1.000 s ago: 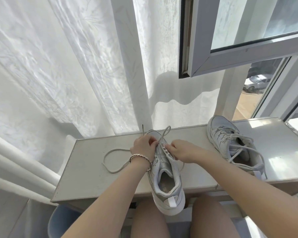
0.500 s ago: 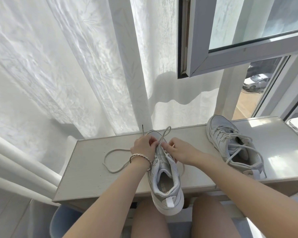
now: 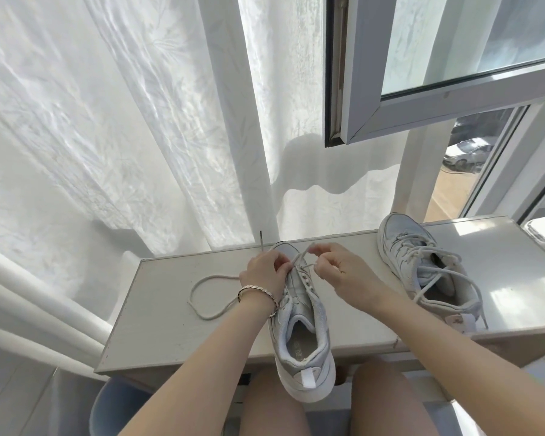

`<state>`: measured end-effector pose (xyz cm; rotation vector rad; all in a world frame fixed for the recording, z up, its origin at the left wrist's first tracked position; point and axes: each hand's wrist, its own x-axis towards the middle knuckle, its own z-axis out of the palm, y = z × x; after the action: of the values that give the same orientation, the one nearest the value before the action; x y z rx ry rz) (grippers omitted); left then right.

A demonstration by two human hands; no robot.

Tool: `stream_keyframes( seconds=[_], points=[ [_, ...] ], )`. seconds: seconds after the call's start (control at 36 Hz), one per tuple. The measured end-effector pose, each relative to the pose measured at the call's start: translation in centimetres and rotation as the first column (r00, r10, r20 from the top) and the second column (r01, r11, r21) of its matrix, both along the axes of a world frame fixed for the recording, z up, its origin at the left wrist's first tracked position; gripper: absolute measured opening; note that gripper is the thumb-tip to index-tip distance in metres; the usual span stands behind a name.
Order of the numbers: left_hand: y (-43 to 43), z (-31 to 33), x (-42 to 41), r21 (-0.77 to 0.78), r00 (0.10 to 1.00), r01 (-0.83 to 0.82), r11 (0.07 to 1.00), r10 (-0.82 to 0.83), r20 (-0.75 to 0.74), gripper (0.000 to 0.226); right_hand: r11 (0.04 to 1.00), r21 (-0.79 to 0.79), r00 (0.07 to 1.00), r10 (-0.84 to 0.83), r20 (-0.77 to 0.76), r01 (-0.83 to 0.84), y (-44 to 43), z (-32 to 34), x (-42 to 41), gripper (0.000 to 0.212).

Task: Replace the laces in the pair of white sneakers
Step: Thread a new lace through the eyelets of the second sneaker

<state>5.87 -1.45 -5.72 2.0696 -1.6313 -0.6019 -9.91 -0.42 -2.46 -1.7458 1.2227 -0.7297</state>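
white sneaker (image 3: 302, 335) lies mid-table, toe pointing away, heel hanging over the near edge above the knees. left hand (image 3: 265, 272) pinches the pale lace (image 3: 190, 298) at the toe-end eyelets, its tip sticking up. right hand (image 3: 343, 275) pinches another strand just right of it. slack lace loops on the table (image 3: 158, 335) to the left. second sneaker (image 3: 422, 272), laced, sits well right. bracelet (image 3: 258, 294) on left wrist.

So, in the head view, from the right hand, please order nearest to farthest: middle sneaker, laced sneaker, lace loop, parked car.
1. middle sneaker, beside the right hand
2. laced sneaker, on the right
3. lace loop, on the left
4. parked car, outside, far right
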Motion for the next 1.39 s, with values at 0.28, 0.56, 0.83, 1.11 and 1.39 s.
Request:
stream_keyframes(
  seconds=[0.28, 0.56, 0.83, 1.11, 1.39],
  points=[
    [-0.2, 0.2, 0.1, 0.027, 0.999, 0.023, 0.999, -0.024, 0.031, 0.014, 0.999, 0.04, 0.851, -0.036, 0.525, 0.017, 3.5, 1.9, -2.9, 0.025],
    [-0.2, -0.2, 0.4, -0.058, 0.988, 0.071, 0.996, -0.078, -0.132, 0.008, 0.989, 0.061, 0.938, -0.108, -0.33, 0.135, 1.1, 0.7, -2.1, 0.011],
    [-0.4, -0.5, 0.4, -0.063, 0.986, 0.052, 0.997, -0.061, -0.155, 0.014, 0.981, 0.19, 0.894, 0.105, -0.435, -0.023, -2.3, -1.4, 1.9, 0.05],
    [-0.5, -0.6, 0.3, -0.071, 0.991, 0.065, 0.995, -0.073, -0.111, 0.015, 0.973, 0.23, 0.918, 0.121, -0.378, -0.033, -1.6, 0.1, 1.4, 0.039],
    [0.4, -0.2, 0.4, -0.104, 0.97, 0.074, 0.992, -0.096, -0.223, 0.016, 0.963, 0.251, 0.917, 0.01, -0.4, 0.099, -1.5, 0.2, 2.7, 0.033]
  ],
)
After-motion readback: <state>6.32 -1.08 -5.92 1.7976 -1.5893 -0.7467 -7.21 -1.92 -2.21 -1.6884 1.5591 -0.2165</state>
